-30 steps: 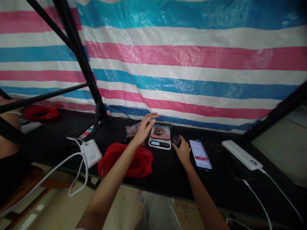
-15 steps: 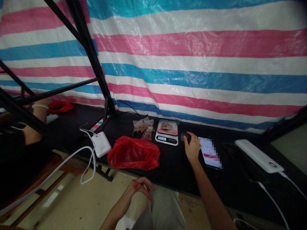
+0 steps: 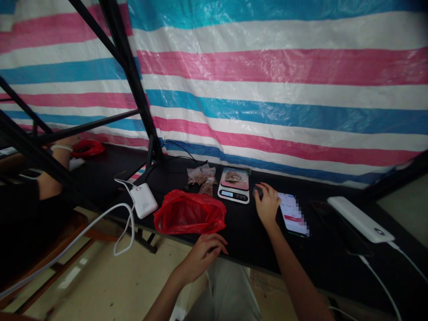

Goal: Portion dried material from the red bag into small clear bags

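Note:
My right hand (image 3: 267, 206) rests on the black table (image 3: 240, 232), its fingers curled around a small dark round object (image 3: 257, 191) just right of a digital scale (image 3: 234, 191). A small clear packet of brown pieces (image 3: 233, 176) lies on the scale's pink platform. My left hand (image 3: 203, 252) is at the table's near edge, fingers loosely bent and holding nothing, just below a crumpled red plastic bag (image 3: 190, 213). Behind the bag lie small clear packets with brown contents (image 3: 201, 177). A phone (image 3: 293, 214) with a lit screen lies right of my right hand.
A white power bank (image 3: 143, 200) with a white cable sits left of the bag. Another white power bank (image 3: 361, 219) and a dark phone (image 3: 339, 223) lie at right. Black frame bars rise at left. A person's arm (image 3: 53, 167) and another red bag (image 3: 87, 148) are far left.
My left hand pulled back from beside the scale, dropped below the table edge, then rose to the near edge. My right hand stayed by the small dark object. The view shifted slightly.

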Demonstrator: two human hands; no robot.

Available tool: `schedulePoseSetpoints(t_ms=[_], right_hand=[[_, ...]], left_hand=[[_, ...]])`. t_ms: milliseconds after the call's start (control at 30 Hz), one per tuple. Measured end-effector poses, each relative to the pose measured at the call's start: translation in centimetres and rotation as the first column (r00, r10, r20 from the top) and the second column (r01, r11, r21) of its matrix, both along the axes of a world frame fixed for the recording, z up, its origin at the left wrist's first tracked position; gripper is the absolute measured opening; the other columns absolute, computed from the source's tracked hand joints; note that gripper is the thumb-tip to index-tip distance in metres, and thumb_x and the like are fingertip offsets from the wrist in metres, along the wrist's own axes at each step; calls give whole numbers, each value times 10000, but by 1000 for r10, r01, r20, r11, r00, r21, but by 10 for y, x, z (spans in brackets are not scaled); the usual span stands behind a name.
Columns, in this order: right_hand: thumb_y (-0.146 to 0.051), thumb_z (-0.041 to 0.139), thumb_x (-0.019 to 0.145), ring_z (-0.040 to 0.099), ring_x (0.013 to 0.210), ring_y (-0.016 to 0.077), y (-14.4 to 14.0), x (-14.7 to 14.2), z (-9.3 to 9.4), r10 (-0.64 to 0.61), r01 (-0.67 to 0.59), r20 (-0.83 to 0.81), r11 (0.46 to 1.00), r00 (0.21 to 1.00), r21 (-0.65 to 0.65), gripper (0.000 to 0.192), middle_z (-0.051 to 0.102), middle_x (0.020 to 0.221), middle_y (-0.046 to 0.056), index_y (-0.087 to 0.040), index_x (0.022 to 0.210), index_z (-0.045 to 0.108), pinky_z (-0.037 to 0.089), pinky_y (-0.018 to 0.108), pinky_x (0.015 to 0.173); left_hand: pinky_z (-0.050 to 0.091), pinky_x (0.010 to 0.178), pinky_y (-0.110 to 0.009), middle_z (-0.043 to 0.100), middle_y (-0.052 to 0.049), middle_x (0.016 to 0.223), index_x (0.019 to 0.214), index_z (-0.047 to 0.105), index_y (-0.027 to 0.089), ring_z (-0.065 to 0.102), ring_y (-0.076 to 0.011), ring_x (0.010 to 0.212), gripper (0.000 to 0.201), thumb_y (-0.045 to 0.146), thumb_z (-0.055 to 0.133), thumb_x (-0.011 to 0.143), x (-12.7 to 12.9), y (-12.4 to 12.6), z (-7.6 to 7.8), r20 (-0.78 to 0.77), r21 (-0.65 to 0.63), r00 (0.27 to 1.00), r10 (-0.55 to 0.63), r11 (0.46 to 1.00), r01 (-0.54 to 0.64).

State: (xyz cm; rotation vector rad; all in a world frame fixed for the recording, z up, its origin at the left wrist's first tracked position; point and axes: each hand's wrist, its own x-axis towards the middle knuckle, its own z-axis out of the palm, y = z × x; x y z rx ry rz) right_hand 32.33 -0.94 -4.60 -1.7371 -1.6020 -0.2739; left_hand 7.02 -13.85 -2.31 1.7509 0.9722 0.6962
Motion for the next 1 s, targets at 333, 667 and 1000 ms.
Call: schedulePoseSetpoints(t_ms=[333,667,1000], right_hand=[[-403,477,806,451,901,277,51,-30,26,-62,75,95,987,994,-141,310,600,931,109,-185,800,698,293,425,742],[-387,387,872,522,760,193,50,-39,61,189,-189,-12,982,982,-20,343,568,804,61,-182,841,661,378,301,688],[-289,451,875,577,821,168,-10,-33,83,669,-658,-72,698,740,-282,235,615,869,32,-213,839,670,421,294,769]], left_hand=[[316,1003,-346,571,-41,1113,908,653,250,475,-176,1103,251,332,417,876,0,-21,-1,26,26,998,57,998,-57],[236,1066,-474,355,-58,1373,1113,571,258,265,-241,1309,296,283,440,849,-59,21,-19,-80,376,810,581,770,-516],[213,1031,-515,471,-94,1160,984,611,235,413,-260,1129,245,156,500,780,-10,-8,-32,95,723,478,873,269,-636]])
